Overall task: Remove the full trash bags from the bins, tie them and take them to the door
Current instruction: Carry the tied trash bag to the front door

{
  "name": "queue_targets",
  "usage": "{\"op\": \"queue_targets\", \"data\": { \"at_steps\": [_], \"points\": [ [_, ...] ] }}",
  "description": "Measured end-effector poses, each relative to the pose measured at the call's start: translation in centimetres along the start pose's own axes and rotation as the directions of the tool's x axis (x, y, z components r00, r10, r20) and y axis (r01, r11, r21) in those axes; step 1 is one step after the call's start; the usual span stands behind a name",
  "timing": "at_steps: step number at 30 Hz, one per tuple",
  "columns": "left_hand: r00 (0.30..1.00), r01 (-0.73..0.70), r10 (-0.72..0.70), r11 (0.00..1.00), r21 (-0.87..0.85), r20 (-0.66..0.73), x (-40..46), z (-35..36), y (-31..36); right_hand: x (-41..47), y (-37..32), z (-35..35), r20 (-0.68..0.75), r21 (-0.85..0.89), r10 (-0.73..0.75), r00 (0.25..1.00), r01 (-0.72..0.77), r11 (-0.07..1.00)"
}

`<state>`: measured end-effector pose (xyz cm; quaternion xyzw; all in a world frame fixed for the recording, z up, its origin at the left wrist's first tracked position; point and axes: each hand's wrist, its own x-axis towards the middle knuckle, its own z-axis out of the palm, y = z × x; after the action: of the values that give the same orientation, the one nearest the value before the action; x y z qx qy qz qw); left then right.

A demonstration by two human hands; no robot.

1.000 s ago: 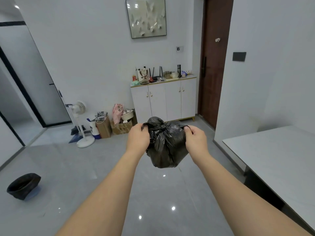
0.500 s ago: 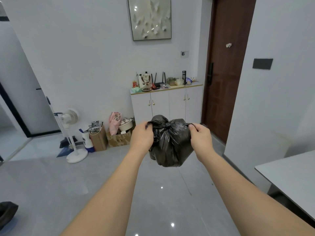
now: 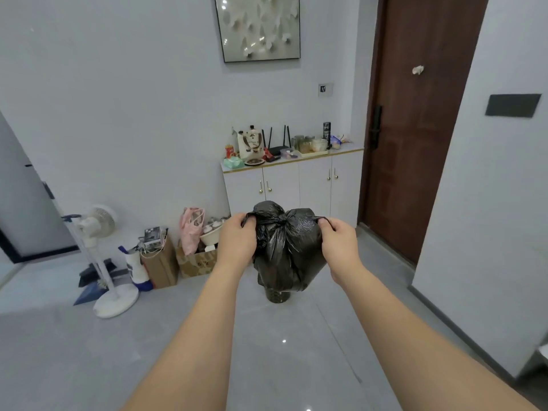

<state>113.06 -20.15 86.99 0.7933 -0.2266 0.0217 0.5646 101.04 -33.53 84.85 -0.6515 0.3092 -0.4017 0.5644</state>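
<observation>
A full black trash bag (image 3: 286, 247) hangs in the air in front of me, with a knot at its top middle. My left hand (image 3: 237, 240) grips the bag's left ear and my right hand (image 3: 338, 247) grips its right ear, pulling the two ends apart. The brown door (image 3: 415, 129) stands at the far right, beyond the bag. A small dark object (image 3: 277, 295) sits on the floor just under the bag; most of it is hidden.
A white cabinet (image 3: 296, 188) with clutter on top stands against the far wall left of the door. A standing fan (image 3: 98, 232), cardboard boxes (image 3: 161, 264) and a pink bag (image 3: 191, 229) line the wall at left. A white wall corner (image 3: 474, 203) juts out at right.
The view has moved forward and turned right toward the door. The cabinet and door look nearer, the table at right and the black bin at left have left the view. Both hands still hold the bag.
</observation>
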Motion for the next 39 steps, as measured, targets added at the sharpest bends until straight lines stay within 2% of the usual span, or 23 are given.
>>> {"op": "queue_targets", "data": {
  "at_steps": [3,6,8,12,18,24,31,39],
  "points": [
    [1.000,-0.025,0.025,0.999,0.020,-0.004,6.1,1.1,-1.6,5.3,1.2,4.1,-0.008,0.000,0.003,1.000,-0.003,1.000],
    [0.999,-0.001,-0.001,0.999,0.040,0.037,12.8,1.8,-2.7,11.1,0.9,8.2,0.010,-0.021,0.020,1.000,-0.019,1.000],
    [1.000,0.011,-0.012,0.998,0.054,0.016,17.7,2.2,-3.3,14.8,0.4,11.4,0.014,-0.022,0.021,1.000,-0.021,1.000],
    [0.999,0.021,-0.022,0.999,0.025,0.027,26.1,3.4,-5.7,21.2,0.9,17.0,-0.002,-0.044,0.019,1.000,-0.019,0.999],
    [0.988,0.064,-0.059,0.998,-0.028,0.143,37.4,6.6,-9.8,30.0,3.3,22.9,-0.047,-0.068,0.069,0.997,-0.072,0.995],
    [0.953,0.010,0.013,0.997,-0.072,0.304,49.2,10.5,-11.8,38.2,4.8,27.9,-0.186,-0.089,0.050,0.981,-0.068,0.994],
    [0.862,-0.035,0.103,0.989,-0.143,0.496,55.7,20.1,-10.0,44.5,5.9,25.2,-0.424,-0.108,0.077,0.902,-0.134,0.985],
    [0.672,-0.113,0.238,0.969,-0.220,0.701,52.3,36.5,-5.1,47.3,9.1,12.5,-0.669,-0.118,0.072,0.740,-0.201,0.973]
  ]
}}
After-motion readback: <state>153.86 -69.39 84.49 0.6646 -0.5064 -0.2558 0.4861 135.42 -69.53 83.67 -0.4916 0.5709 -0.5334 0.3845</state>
